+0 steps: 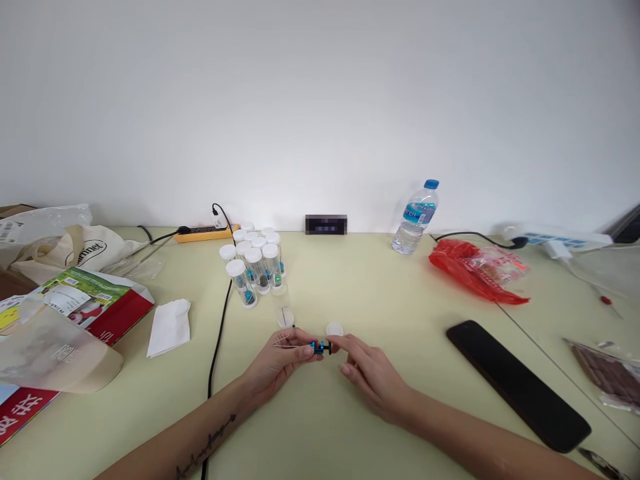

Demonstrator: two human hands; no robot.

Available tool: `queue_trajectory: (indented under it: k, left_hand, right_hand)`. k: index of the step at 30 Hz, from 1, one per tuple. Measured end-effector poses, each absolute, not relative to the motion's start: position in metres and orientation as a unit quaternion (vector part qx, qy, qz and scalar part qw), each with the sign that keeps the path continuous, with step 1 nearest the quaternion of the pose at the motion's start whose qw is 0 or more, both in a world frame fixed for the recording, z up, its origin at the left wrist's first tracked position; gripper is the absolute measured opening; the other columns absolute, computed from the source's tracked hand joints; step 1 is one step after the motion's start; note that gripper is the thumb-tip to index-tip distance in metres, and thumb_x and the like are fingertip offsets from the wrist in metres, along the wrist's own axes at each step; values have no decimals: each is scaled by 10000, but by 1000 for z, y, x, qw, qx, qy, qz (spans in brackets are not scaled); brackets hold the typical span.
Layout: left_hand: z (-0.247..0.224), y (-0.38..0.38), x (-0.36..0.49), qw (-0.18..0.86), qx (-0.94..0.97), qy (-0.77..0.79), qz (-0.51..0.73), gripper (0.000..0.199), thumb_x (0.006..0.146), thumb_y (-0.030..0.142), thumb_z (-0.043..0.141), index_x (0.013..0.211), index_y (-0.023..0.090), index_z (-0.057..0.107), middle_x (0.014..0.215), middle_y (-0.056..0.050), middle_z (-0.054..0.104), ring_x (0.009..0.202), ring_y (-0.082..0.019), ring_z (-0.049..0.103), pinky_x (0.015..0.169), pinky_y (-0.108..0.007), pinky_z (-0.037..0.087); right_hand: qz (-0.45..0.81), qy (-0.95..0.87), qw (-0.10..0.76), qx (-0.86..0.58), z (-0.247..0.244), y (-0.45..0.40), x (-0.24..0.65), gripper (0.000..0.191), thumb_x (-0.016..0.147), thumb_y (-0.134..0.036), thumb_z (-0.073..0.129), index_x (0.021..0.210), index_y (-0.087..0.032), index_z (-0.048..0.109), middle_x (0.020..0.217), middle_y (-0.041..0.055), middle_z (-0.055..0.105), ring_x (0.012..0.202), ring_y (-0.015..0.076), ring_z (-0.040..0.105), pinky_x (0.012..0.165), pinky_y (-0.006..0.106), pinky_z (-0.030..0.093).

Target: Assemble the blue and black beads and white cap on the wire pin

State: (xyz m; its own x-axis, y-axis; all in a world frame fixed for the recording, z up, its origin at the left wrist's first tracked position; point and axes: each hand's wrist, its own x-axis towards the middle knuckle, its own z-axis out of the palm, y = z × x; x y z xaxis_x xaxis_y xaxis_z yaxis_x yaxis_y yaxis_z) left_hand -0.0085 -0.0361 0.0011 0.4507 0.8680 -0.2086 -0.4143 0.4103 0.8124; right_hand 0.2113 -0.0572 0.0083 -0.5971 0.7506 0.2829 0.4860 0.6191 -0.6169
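Observation:
Close in front of me, my left hand (285, 360) pinches a small blue metal part with a black disc end (319, 348) between thumb and fingers. Thin pale strands stick out from the fingers on its left. My right hand (373, 377) has its index fingertip at the black disc, and its thumb stands apart below. Just beyond the hands lie a white cap (335, 329) and a clear tube (283, 303), which appears uncapped. Behind them stands a cluster of clear tubes with white caps (259, 270); blue and green pieces show inside several.
A water bottle (415, 217), a red plastic bag (465, 270) and a long black case (517, 383) are on the right. To the left are a folded tissue (169, 327), a translucent jug (60, 353) and a black cable (220, 340). Power strips (203, 233) line the wall.

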Motion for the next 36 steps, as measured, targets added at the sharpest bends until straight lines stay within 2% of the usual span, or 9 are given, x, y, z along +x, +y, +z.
queue_trajectory:
  k: [3, 7, 11, 16, 20, 24, 28, 32, 36]
  left_hand:
    - [2, -36, -8, 775, 352, 325, 412, 156, 688, 119, 733, 830, 112, 669, 872, -72, 704, 818, -169, 658, 845, -288, 476]
    - [2, -37, -8, 776, 352, 326, 409, 160, 686, 120, 736, 830, 118, 667, 883, -80, 710, 815, -164, 657, 840, -284, 474]
    - [2, -38, -8, 774, 360, 325, 407, 155, 686, 126, 736, 827, 120, 671, 884, -81, 709, 827, -168, 655, 841, -288, 471]
    - [2, -38, -8, 768, 370, 331, 404, 159, 680, 134, 742, 821, 118, 671, 861, -78, 708, 815, -166, 652, 835, -288, 469]
    - [2, -37, -7, 765, 377, 331, 403, 161, 678, 137, 744, 820, 119, 671, 872, -77, 705, 811, -163, 648, 825, -283, 469]
    - [3, -38, -7, 765, 383, 331, 398, 165, 669, 140, 749, 813, 119, 670, 849, -74, 705, 803, -161, 646, 812, -277, 471]
    - [4, -38, -7, 765, 377, 332, 403, 176, 657, 148, 759, 808, 123, 670, 846, -69, 703, 798, -163, 647, 820, -287, 470]
    - [5, -39, -6, 766, 380, 330, 400, 182, 661, 160, 757, 817, 117, 674, 855, -82, 705, 804, -167, 647, 839, -302, 468]
    - [4, -40, -6, 765, 369, 335, 407, 188, 653, 153, 762, 817, 120, 675, 874, -87, 708, 840, -178, 646, 887, -330, 455]
  right_hand:
    - [247, -856, 277, -360, 8, -57, 211, 402, 981, -357, 262, 1376, -284, 247, 1099, 55, 556, 682, 132, 536, 693, 276, 448]
    - [238, -864, 275, -349, 9, -57, 211, 376, 983, -368, 252, 1332, -261, 345, 1085, 68, 561, 788, 159, 548, 724, 279, 447]
    - [235, -859, 291, -350, 7, -57, 212, 391, 985, -351, 249, 1362, -257, 291, 1083, 66, 562, 711, 138, 540, 704, 272, 451]
    - [230, -864, 291, -342, 8, -58, 212, 351, 985, -332, 249, 1306, -259, 373, 1068, 57, 574, 885, 164, 553, 776, 281, 442]
    - [228, -860, 294, -349, 9, -58, 212, 353, 985, -335, 253, 1309, -242, 358, 1072, 58, 579, 814, 144, 565, 747, 264, 449]
    - [231, -861, 286, -352, 9, -58, 211, 328, 985, -329, 256, 1253, -244, 425, 1028, 48, 603, 825, 150, 568, 755, 265, 444]
    - [238, -851, 284, -373, 7, -58, 211, 372, 983, -345, 269, 1326, -216, 331, 1070, 66, 608, 708, 133, 574, 730, 266, 454]
    - [234, -856, 278, -369, 8, -59, 211, 339, 985, -356, 250, 1250, -230, 419, 1026, 58, 612, 783, 153, 578, 738, 272, 448]
    - [240, -848, 287, -375, 7, -60, 211, 380, 984, -383, 243, 1320, -224, 323, 1044, 61, 602, 696, 137, 570, 718, 276, 450]
